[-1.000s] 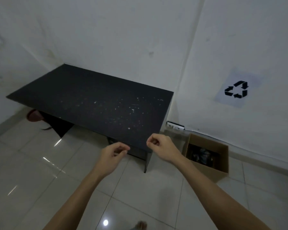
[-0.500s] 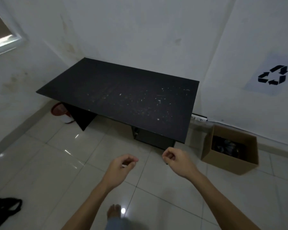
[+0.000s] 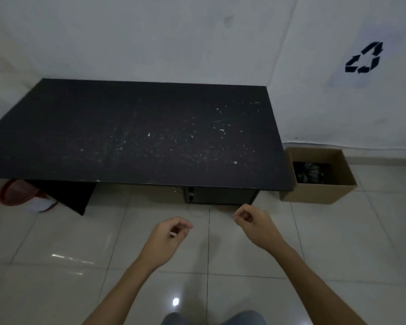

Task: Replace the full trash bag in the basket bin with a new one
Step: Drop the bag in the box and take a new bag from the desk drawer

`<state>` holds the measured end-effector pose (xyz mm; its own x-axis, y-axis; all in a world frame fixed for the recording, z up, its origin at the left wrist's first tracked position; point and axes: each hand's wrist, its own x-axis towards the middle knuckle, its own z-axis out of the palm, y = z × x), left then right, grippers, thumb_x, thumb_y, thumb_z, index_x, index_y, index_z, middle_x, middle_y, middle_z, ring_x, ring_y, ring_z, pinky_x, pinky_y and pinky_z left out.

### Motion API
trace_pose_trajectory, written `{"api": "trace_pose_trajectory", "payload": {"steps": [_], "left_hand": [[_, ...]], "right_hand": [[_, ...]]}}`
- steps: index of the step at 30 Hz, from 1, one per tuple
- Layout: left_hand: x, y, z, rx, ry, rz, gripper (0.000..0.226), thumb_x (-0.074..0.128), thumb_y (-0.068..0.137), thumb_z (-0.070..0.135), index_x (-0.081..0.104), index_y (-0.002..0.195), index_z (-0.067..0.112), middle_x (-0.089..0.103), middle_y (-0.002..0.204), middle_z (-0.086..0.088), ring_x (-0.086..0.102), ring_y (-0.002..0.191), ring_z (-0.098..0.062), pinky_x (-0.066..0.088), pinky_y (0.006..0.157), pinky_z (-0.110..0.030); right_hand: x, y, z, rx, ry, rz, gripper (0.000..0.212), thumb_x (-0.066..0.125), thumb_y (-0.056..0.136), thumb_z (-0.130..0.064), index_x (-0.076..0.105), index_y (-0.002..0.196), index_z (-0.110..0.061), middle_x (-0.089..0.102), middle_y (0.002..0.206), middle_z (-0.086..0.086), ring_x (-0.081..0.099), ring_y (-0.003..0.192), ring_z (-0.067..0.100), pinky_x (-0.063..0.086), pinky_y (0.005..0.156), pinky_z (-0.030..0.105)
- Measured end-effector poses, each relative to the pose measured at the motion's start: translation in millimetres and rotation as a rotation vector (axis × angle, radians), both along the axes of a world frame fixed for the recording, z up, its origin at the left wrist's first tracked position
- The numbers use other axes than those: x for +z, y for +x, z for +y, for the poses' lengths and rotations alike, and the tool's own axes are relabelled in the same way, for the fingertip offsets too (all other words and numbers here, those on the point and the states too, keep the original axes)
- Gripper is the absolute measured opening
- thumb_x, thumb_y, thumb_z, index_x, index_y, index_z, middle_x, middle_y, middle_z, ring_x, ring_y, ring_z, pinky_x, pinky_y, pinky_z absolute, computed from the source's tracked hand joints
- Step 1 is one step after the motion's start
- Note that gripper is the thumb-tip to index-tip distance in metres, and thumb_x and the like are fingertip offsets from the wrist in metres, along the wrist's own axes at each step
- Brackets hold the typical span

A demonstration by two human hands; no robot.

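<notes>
Partly hidden under the left end of the desk (image 3: 136,132), a red basket bin (image 3: 17,192) is seen on the floor, with something white just beside it at its right; whether a bag lines it cannot be told. The black desk top is speckled with pale flecks and stands against a white wall. Beneath its right half a dark cabinet (image 3: 218,195) is visible, and a dark panel (image 3: 66,195) slants down under its left half, just right of the bin.

Just beside the desk's right end, a brown cardboard box (image 3: 319,177) is set on the tiled floor (image 3: 338,242), open at the top, with a crumpled black bag (image 3: 308,172) lying inside it. Above the box, a black recycling symbol (image 3: 363,58) is shown on the wall.

Nearer the camera, both bare forearms are held out over the tiles, well apart from the bin. The left hand (image 3: 167,238) is seen with its fingers (image 3: 182,227) curled in toward the thumb; a small pale sliver shows between them, but what it is cannot be told. The right hand (image 3: 253,222) is loosely curled, and nothing is seen held in it.
</notes>
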<state>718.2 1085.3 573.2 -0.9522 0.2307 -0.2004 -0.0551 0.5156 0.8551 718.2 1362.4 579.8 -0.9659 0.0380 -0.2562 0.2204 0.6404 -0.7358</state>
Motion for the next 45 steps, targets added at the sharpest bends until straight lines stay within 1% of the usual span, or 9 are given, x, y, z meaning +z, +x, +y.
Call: {"api": "trace_pose_trajectory", "payload": {"steps": [4,8,17,24,29,33,37,42,45], "left_hand": [[-60,-40,-7,-0.054,-0.025,0.069,0.017,0.064,0.094,0.015,0.072,0.093,0.03,0.071,0.091,0.013,0.065,0.089,-0.004,0.049,0.074,-0.013],[-131,-86,-8,-0.08,-0.047,0.196,0.019,0.064,0.093,0.013,0.072,0.094,0.03,0.071,0.093,0.015,0.064,0.088,0.0,0.047,0.073,-0.01],[-233,-154,13,-0.106,0.033,0.502,0.018,0.062,0.095,0.016,0.07,0.101,0.03,0.068,0.099,0.015,0.063,0.095,0.002,0.046,0.075,-0.008],[-229,-157,25,-0.096,0.018,0.64,0.015,0.062,0.095,0.015,0.071,0.102,0.026,0.068,0.098,0.014,0.062,0.093,0.002,0.043,0.071,-0.005],[-222,-149,27,-0.068,0.034,0.679,0.015,0.063,0.094,0.013,0.072,0.097,0.026,0.069,0.096,0.012,0.063,0.09,0.001,0.045,0.069,-0.006],[-222,-141,25,-0.051,0.043,0.691,0.016,0.063,0.094,0.012,0.072,0.097,0.025,0.07,0.097,0.012,0.063,0.09,0.001,0.045,0.069,-0.006],[-224,-130,22,-0.002,0.1,0.743,0.02,0.063,0.094,0.008,0.072,0.094,0.026,0.069,0.099,0.01,0.064,0.091,-0.002,0.046,0.071,-0.008],[-217,-111,13,0.023,0.074,0.861,0.02,0.064,0.093,0.008,0.07,0.095,0.027,0.064,0.098,0.01,0.062,0.089,-0.007,0.048,0.069,-0.013],[-209,-95,9,0.021,0.053,0.977,0.023,0.065,0.091,0.003,0.07,0.095,0.024,0.062,0.099,0.009,0.063,0.093,-0.005,0.047,0.075,-0.009]], "right_hand": [[-66,-26,-9,-0.021,-0.008,0.013,0.011,0.062,0.095,-0.021,0.068,0.087,-0.025,0.067,0.075,-0.007,0.063,0.069,0.008,0.054,0.066,0.028],[-142,-62,-14,-0.052,0.024,0.148,0.01,0.063,0.096,-0.022,0.069,0.092,-0.028,0.068,0.08,-0.011,0.064,0.072,0.002,0.05,0.065,0.019],[-249,-125,-15,-0.166,-0.017,0.472,0.01,0.062,0.096,-0.03,0.068,0.088,-0.029,0.072,0.077,0.001,0.069,0.073,0.017,0.058,0.072,0.041],[-237,-144,-9,-0.237,-0.134,0.564,0.03,0.058,0.094,-0.05,0.07,0.087,-0.023,0.072,0.075,0.0,0.069,0.073,0.016,0.056,0.071,0.037],[-214,-161,-22,-0.369,-0.54,0.347,0.037,0.057,0.098,-0.046,0.069,0.095,-0.011,0.071,0.079,0.006,0.064,0.07,0.017,0.045,0.064,0.028],[-205,-164,-28,-0.356,-0.671,0.253,0.038,0.053,0.102,-0.042,0.067,0.111,-0.008,0.07,0.086,0.004,0.062,0.071,0.014,0.044,0.067,0.03],[-196,-161,-32,-0.379,-0.687,0.213,0.031,0.051,0.104,-0.036,0.064,0.114,-0.009,0.066,0.085,0.003,0.059,0.068,0.013,0.042,0.063,0.028],[-192,-138,-31,-0.372,-0.64,0.225,0.029,0.051,0.104,-0.037,0.064,0.1,-0.012,0.061,0.077,0.002,0.058,0.068,0.013,0.044,0.06,0.024],[-196,-108,-31,-0.331,-0.612,0.287,0.03,0.051,0.104,-0.035,0.066,0.096,-0.011,0.058,0.069,0.0,0.058,0.065,0.012,0.045,0.062,0.023]]}}
